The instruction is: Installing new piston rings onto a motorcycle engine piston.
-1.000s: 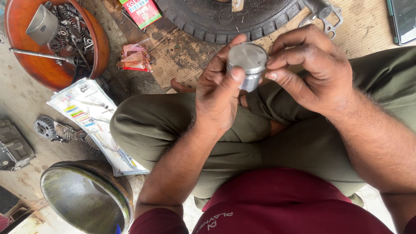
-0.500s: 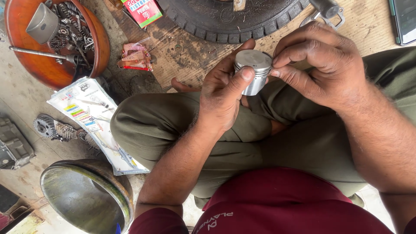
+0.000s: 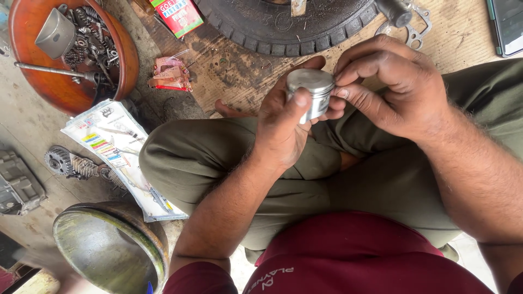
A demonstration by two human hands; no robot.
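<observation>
Grimy concrete floor (image 3: 32, 130) and a worn wooden board (image 3: 239, 71) frame a person seated cross-legged in olive trousers (image 3: 218, 158) and a maroon shirt (image 3: 348, 261). One black tyre (image 3: 283, 24) lies at the far edge, one dented metal bowl (image 3: 109, 250) sits near left, and one round red tray (image 3: 60, 87) at far left holds a heap of springs, bolts and a single grey metal part. Between them lie one printed leaflet (image 3: 114, 152), one toothed gear assembly (image 3: 68, 162), one grey casting (image 3: 16, 185) at the left edge, one red carton (image 3: 177, 15), one crumpled red wrapper (image 3: 170, 74), one flat gasket (image 3: 417, 27) at far right and one phone (image 3: 506, 24) in the far right corner. Above the lap, both hands are closed on one small silver piston (image 3: 309, 92): the left hand (image 3: 283, 130) cups it from below with the thumb pressed on its side, while the right hand (image 3: 397, 87) pinches its upper rim with the fingertips (image 3: 342, 92). Against a second ago, the piston sits slightly higher and more tilted, its flat crown turned further toward the camera, and the right fingers have crept round the rim, which suggests work going on along the ring grooves.
</observation>
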